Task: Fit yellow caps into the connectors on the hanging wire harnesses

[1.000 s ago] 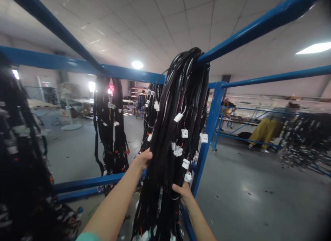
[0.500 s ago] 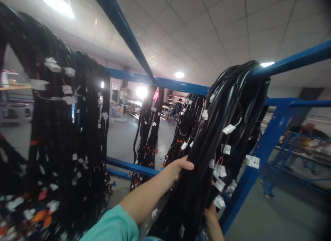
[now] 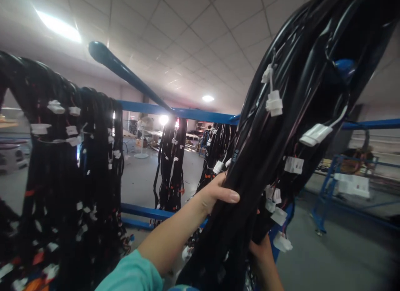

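A thick bundle of black wire harnesses (image 3: 259,166) slants from the upper right down to the bottom middle, close in front of me. White connectors (image 3: 315,134) and paper tags dangle from its right side. My left hand (image 3: 223,191) is wrapped around the bundle's left edge, thumb across the front. Lower down on the far right side, my right hand (image 3: 261,249) grips the same bundle; its fingers are mostly hidden behind the wires. The rounded end of a blue bar (image 3: 345,68) shows through the bundle's looped top.
More black harnesses (image 3: 62,170) hang in a dense row on the left. A blue bar (image 3: 125,72) juts toward me at upper left, joined to a blue crossbar (image 3: 203,114) with further bundles (image 3: 170,166) behind. A blue wheeled rack (image 3: 326,195) stands at the right.
The bundle has risen closer to me, and its looped top now sits at the bar's end rather than along the bar. Both hands keep their hold. My view has turned left.
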A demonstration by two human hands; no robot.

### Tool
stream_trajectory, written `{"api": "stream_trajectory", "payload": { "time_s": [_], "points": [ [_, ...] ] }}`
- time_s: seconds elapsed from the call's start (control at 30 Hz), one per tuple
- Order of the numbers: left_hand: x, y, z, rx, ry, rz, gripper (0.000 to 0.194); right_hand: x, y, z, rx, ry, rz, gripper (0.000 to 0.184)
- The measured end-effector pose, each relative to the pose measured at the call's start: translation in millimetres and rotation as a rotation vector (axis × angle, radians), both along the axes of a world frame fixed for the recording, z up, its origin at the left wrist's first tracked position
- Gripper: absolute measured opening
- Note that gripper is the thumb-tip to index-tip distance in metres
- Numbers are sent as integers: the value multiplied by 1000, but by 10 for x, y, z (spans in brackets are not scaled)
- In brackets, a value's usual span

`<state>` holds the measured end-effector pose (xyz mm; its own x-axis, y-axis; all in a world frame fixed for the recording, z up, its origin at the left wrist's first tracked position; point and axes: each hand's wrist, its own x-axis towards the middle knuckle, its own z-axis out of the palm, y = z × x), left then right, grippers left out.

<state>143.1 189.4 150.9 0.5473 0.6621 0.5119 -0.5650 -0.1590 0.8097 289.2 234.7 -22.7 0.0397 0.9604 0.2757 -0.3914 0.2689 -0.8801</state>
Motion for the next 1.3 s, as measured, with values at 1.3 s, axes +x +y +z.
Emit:
{"api": "stream_trajectory", "payload": {
  "time_s": [1.3],
  "points": [
    [-2146,-1793,711,226,-133,578,8,-791,-1306,1424,265,65,-119,53]
  ]
}}
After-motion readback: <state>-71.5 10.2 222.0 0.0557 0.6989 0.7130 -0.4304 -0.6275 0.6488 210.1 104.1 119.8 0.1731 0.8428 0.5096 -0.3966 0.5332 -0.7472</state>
